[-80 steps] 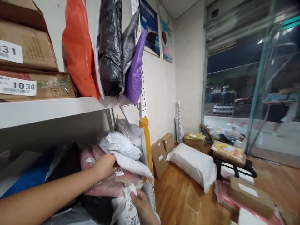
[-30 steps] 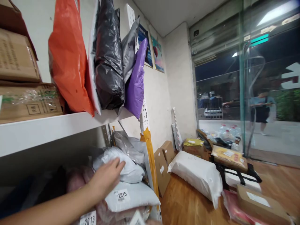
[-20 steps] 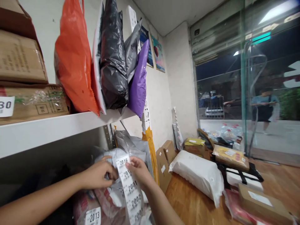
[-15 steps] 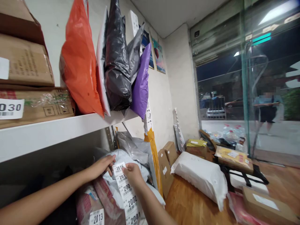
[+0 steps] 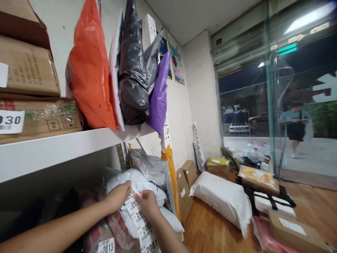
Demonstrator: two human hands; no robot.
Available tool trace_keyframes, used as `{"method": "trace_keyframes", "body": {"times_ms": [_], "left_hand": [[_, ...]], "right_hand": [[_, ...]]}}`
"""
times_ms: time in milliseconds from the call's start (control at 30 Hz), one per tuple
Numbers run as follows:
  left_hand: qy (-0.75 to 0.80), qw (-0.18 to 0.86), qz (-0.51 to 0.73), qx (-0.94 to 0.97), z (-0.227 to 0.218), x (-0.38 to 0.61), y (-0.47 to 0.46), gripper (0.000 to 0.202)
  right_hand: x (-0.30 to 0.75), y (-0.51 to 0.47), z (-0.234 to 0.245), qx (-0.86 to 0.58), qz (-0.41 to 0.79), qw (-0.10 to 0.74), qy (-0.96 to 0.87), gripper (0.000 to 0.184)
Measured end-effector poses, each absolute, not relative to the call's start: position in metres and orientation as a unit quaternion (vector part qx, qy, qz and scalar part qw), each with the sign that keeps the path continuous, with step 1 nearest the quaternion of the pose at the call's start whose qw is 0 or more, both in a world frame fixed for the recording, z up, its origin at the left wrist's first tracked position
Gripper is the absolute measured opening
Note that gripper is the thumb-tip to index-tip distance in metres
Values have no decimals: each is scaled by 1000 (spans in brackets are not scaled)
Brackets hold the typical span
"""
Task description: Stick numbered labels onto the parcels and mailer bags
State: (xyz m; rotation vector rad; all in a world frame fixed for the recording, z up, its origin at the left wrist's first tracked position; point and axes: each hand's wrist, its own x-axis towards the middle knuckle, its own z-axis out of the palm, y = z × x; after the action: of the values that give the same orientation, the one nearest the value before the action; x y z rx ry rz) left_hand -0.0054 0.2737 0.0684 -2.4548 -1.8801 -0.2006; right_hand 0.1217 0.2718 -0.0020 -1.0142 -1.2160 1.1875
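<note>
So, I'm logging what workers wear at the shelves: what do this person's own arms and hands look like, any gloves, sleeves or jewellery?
Both hands are bare: no gloves on the left hand or the right hand. Both forearms are uncovered as far as the picture shows, with no sleeve edge in view. No watch, bracelet or ring is visible, and no markings. The arms look slim, and the fingers are partly blurred.

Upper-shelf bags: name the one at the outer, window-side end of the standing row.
The purple bag. It leans last in the row at the shelf's end, beyond the orange bag, the black bag and a grey one.
</note>
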Motion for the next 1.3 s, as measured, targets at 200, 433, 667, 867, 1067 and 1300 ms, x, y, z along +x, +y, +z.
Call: {"method": "trace_keyframes", "body": {"times_ms": [200, 433, 667, 867, 1067, 1300], "left_hand": [[-616, 62, 13, -785, 61, 7, 270, 27], [-642, 124, 54, -755, 77, 21, 260, 36], [-364, 163, 8, -917, 99, 90, 301, 36], [-285, 68, 50, -955, 84, 60, 330, 8], [-173, 20, 18, -984, 81, 30, 313, 16], [-354, -87, -64, -929, 73, 34, 316, 6]], "right_hand": [[127, 264, -10, -419, 530, 562, -477, 38], [215, 225, -43, -318, 582, 616, -425, 62], [256, 199, -62, -214, 626, 617, -427, 46], [265, 211, -72, -212, 601, 581, -507, 38], [233, 260, -50, -279, 518, 641, -493, 42], [181, 307, -46, -295, 528, 664, -440, 41]]}}
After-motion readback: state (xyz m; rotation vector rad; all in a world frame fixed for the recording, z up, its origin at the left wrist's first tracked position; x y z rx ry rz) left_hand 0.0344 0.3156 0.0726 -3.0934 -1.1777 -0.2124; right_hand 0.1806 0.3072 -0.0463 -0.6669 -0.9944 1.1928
